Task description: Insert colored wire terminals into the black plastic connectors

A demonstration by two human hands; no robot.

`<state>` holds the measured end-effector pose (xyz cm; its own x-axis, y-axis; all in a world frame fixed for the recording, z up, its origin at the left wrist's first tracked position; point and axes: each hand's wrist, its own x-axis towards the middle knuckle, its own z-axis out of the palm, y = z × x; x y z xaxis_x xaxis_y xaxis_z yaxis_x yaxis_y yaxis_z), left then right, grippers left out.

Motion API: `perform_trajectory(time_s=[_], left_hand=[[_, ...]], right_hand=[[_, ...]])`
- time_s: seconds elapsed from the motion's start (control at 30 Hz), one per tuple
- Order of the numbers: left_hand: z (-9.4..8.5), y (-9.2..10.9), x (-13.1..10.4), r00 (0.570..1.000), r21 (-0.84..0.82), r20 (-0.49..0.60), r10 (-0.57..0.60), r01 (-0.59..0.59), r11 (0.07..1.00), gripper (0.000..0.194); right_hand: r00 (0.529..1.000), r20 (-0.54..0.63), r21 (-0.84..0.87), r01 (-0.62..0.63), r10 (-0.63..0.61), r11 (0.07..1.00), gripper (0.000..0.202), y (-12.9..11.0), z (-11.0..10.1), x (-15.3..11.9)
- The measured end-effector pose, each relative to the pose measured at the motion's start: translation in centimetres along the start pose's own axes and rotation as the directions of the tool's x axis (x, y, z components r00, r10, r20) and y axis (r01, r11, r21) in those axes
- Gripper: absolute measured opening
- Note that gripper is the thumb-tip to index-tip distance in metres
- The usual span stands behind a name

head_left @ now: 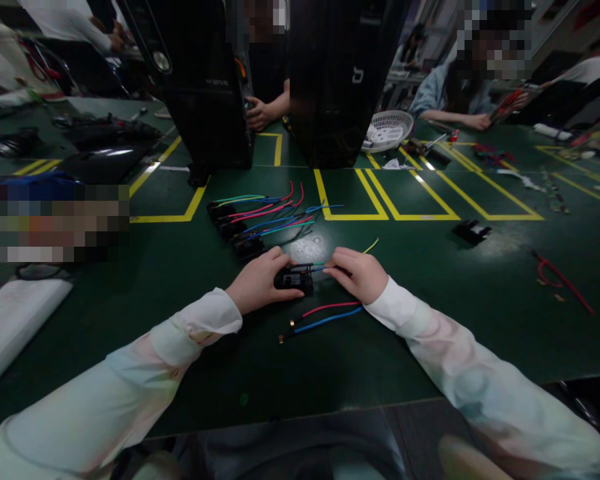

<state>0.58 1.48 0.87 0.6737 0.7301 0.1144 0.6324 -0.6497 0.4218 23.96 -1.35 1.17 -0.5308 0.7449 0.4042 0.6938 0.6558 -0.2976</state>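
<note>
Near the middle of the green table, my left hand (261, 280) grips a small black plastic socket (296, 280) between thumb and fingers. At the socket's right side, my right hand (357, 272) pinches a thin wire (320, 265); a yellow-green end (371, 245) sticks out beyond the fingers. Just below my right hand lie a red wire (330, 307) and a blue wire (325, 321), each with a brass terminal at its left end. Beyond my left hand, several black sockets (230, 230) rest in a row with red, blue and green wires running out to the right.
Two black computer towers (200, 87) stand at the back, with a co-worker's hand (260, 113) between them. A white basket (389, 130) sits behind. To the right lie another black socket (473, 232) and a red wire (565, 283). A white power strip (23, 320) is at the left.
</note>
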Motion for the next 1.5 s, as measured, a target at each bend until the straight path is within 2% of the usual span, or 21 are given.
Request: perform_trajectory(time_s=[0.17, 0.33, 0.5, 0.67, 0.83, 1.1, 1.3, 1.5], left_hand=[[0.0, -0.04, -0.06, 1.0, -0.013, -0.005, -0.001, 0.001, 1.0, 0.048], [0.07, -0.07, -0.04, 1.0, -0.015, -0.003, -0.001, 0.001, 1.0, 0.048], [0.0, 0.0, 0.02, 1.0, -0.015, -0.005, 0.0, 0.0, 1.0, 0.048], [0.01, 0.01, 0.02, 1.0, -0.022, -0.008, 0.0, 0.0, 1.0, 0.047], [0.03, -0.03, -0.01, 1.0, -0.017, -0.008, 0.002, -0.002, 1.0, 0.048], [0.1, -0.25, -0.05, 1.0, -0.019, -0.012, 0.005, -0.005, 1.0, 0.05], [0.15, -0.24, -0.09, 1.0, -0.042, -0.026, 0.003, -0.004, 0.999, 0.049], [0.19, -0.24, -0.01, 1.0, -0.03, -0.029, 0.006, -0.007, 1.0, 0.049]], right_hand=[[0.996, 0.059, 0.055, 0.061, -0.064, 0.997, 0.019, 0.1, -0.1, -0.02], [1.0, -0.01, 0.029, 0.009, -0.009, 1.0, 0.017, -0.06, -0.04, 0.07], [0.996, 0.022, 0.084, 0.087, -0.089, 0.993, 0.018, 0.04, -0.01, 0.05], [1.0, -0.004, 0.06, 0.03, -0.03, 0.998, 0.016, 0.0, 0.07, 0.17], [0.997, 0.017, 0.145, 0.074, -0.077, 0.987, 0.012, -0.27, 0.1, 0.18], [0.999, 0.032, 0.141, 0.029, -0.034, 0.99, 0.008, -0.07, 0.03, -0.13], [0.999, 0.034, 0.117, 0.016, -0.02, 0.993, 0.013, -0.03, 0.16, -0.2], [0.998, -0.035, 0.131, 0.048, -0.044, 0.99, 0.015, -0.49, -0.26, -0.08]])
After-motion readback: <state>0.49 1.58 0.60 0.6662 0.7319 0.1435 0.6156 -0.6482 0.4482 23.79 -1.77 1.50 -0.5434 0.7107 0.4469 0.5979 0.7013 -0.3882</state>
